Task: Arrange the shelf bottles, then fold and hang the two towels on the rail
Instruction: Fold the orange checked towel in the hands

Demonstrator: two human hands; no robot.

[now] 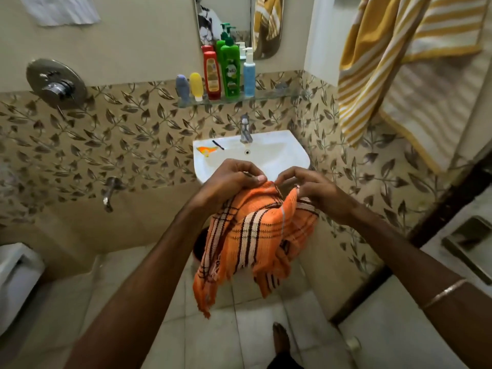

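Both hands are up in front of the white sink (pixel 287 155), pinching the top edge of an orange checked towel (pixel 255 235). The left hand (pixel 229 179) and right hand (pixel 316 190) sit close together, fingers closed on the cloth, which hangs bunched and frayed below them. On the glass shelf (pixel 266 98) stand five bottles in a row: grey, yellow, red, green, blue. A yellow striped towel (pixel 394 65) hangs upper right.

- The sink (pixel 279 153): its front rim is hidden behind both hands and the orange towel (pixel 255 235).
- Right of the sink, the striped towel (pixel 386 75) is cut off at the top edge.
- Bottle labels above the sink are unreadable.
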